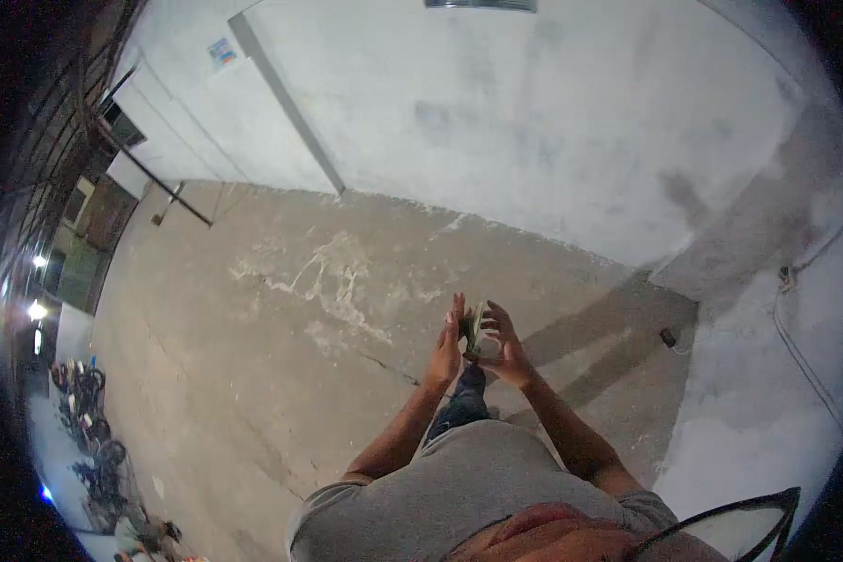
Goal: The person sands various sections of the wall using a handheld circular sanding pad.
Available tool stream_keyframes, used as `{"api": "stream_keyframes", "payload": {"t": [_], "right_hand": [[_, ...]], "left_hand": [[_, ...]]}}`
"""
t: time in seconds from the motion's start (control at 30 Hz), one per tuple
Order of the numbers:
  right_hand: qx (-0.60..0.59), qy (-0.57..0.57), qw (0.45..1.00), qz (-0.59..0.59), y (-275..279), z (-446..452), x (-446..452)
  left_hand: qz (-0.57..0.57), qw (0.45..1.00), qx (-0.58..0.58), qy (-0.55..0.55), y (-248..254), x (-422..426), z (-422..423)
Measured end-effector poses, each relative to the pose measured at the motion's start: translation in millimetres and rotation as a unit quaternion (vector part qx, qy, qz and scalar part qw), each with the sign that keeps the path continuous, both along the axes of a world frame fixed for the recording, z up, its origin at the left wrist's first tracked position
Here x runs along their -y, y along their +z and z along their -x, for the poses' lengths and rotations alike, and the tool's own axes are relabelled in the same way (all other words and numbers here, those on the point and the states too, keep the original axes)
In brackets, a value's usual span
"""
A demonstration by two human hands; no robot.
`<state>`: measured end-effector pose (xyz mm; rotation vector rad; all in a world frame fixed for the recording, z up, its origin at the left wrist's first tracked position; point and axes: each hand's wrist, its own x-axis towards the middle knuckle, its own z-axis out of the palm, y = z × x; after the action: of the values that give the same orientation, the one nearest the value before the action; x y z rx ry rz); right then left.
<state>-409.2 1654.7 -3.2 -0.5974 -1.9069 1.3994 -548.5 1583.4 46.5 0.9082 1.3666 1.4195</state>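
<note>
Both hands are raised in front of the body, over the concrete floor. A small, thin greenish item stands between them; it is too small to tell what it is. My left hand is on its left side, fingers stretched upward and close together. On the other side is my right hand, its fingers spread and curved around the item, with the thumb near its lower end. Which hand bears the item cannot be made out clearly. A dark trouser leg shows just below the hands.
A white wall runs across the back and down the right side. A small dark object lies on the floor at the right. Several motorbikes stand at the far left, with a person near them.
</note>
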Motion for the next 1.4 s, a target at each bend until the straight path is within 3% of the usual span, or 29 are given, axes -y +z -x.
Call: {"api": "stream_keyframes", "payload": {"t": [0.1,0.17,0.2,0.23,0.3,0.33,0.4,0.43,0.5,0.6,0.67,0.7,0.73,0.77,0.8,0.83,0.87,0.9,0.93,1.0,1.07,1.1,1.13,1.2,1.23,1.27,1.37,1.4], "right_hand": [[-0.005,-0.014,0.998,0.054,-8.6,1.3,-56.8],[-0.061,0.008,0.966,0.25,-7.7,6.5,-96.4],[-0.068,0.01,0.961,0.268,6.8,10.8,-112.4],[-0.064,0.008,0.963,0.262,2.3,15.6,-137.3],[-0.084,0.001,0.922,0.377,-15.9,14.5,-173.0],[-0.072,-0.002,0.926,0.371,-15.0,14.6,-195.8],[-0.027,-0.079,0.96,0.267,-19.5,15.9,-219.9],[-0.022,-0.076,0.958,0.277,-13.7,15.8,-229.8],[-0.061,-0.106,0.951,0.283,-3.2,18.2,-256.5],[-0.044,-0.151,0.935,0.317,-11.2,13.6,-304.4],[-0.026,-0.161,0.922,0.35,-22.0,3.3,-336.2],[-0.03,-0.18,0.924,0.335,-30.9,-1.3,-353.6],[-0.032,-0.19,0.928,0.319,-42.5,-5.8,-374.6],[-0.044,-0.199,0.92,0.334,-59.9,-13.4,-401.2],[-0.051,-0.201,0.913,0.352,-88.6,-26.9,-432.1],[0.02,-0.188,0.94,0.282,-109.6,-45.7,-474.6],[0.084,-0.163,0.962,0.203,-132.6,-57.0,-521.4],[0.006,-0.193,0.956,0.221,-109.2,-43.8,-545.3],[0.1,-0.221,0.949,0.2,-79.4,-36.9,-574.5],[0.076,-0.156,0.979,0.103,-41.7,-36.7,-638.8],[0.036,-0.116,0.993,-0.008,-20.6,-34.7,-713.6],[0.002,-0.099,0.993,-0.061,-14.1,-27.5,-751.7],[-0.004,-0.087,0.979,-0.186,12.3,-13.7,-777.4],[-0.02,-0.054,0.973,-0.222,50.1,6.7,-821.3],[-0.072,-0.029,0.944,-0.321,55.2,28.1,-882.1],[-0.087,0.014,0.947,-0.31,71.5,54.5,-887.6],[-0.226,-0.06,0.913,-0.333,143.0,101.9,-881.1],[-0.243,-0.082,0.914,-0.314,163.9,119.6,-864.7]], "left_hand": [[-0.062,0.996,-0.032,-0.046,-13.9,-65.6,11.2],[-0.041,0.993,-0.073,-0.082,-12.5,-111.4,19.6],[-0.089,0.981,-0.142,-0.095,-46.7,-134.5,27.7],[-0.096,0.981,-0.138,-0.095,-47.1,-161.4,34.4],[-0.093,0.985,-0.076,-0.123,-49.3,-203.0,39.7],[-0.101,0.985,-0.064,-0.12,-32.0,-226.0,39.4],[0.062,0.987,-0.015,-0.148,-5.3,-254.2,44.1],[0.072,0.987,-0.009,-0.144,-14.1,-273.7,45.4],[0.003,0.997,-0.022,-0.077,-38.2,-313.2,56.4],[0.104,0.993,0.007,-0.046,-23.4,-353.1,90.0],[0.06,0.995,0.081,0.028,-43.9,-378.8,105.0],[0.012,0.984,0.149,0.1,-59.2,-388.5,115.4],[0.058,0.991,0.033,0.116,-74.3,-397.9,133.1],[0.06,0.986,0.035,0.153,-76.5,-406.6,141.5],[0.031,0.975,0.121,0.182,-78.1,-412.1,146.8],[-0.006,0.955,0.202,0.216,-79.9,-414.9,151.9],[-0.011,0.941,0.198,0.275,-79.9,-415.7,155.6],[-0.017,0.929,0.203,0.31,-79.6,-420.0,153.8],[-0.026,0.917,0.207,0.34,-77.3,-427.5,152.9],[-0.041,0.889,0.206,0.408,-80.7,-439.6,154.5],[-0.097,0.907,0.211,0.352,-97.8,-444.7,155.6],[-0.104,0.893,0.204,0.388,-92.2,-446.7,151.8],[-0.074,0.882,0.192,0.424,-82.7,-447.2,144.0],[-0.045,0.847,0.171,0.501,-77.6,-444.9,132.1],[-0.025,0.838,0.143,0.526,-76.5,-461.1,133.1],[-0.003,0.828,0.119,0.548,-81.0,-455.9,124.7],[0.019,0.767,0.034,0.641,-71.9,-449.4,108.3],[0.086,0.792,0.089,0.598,-28.7,-432.8,94.7]]}}
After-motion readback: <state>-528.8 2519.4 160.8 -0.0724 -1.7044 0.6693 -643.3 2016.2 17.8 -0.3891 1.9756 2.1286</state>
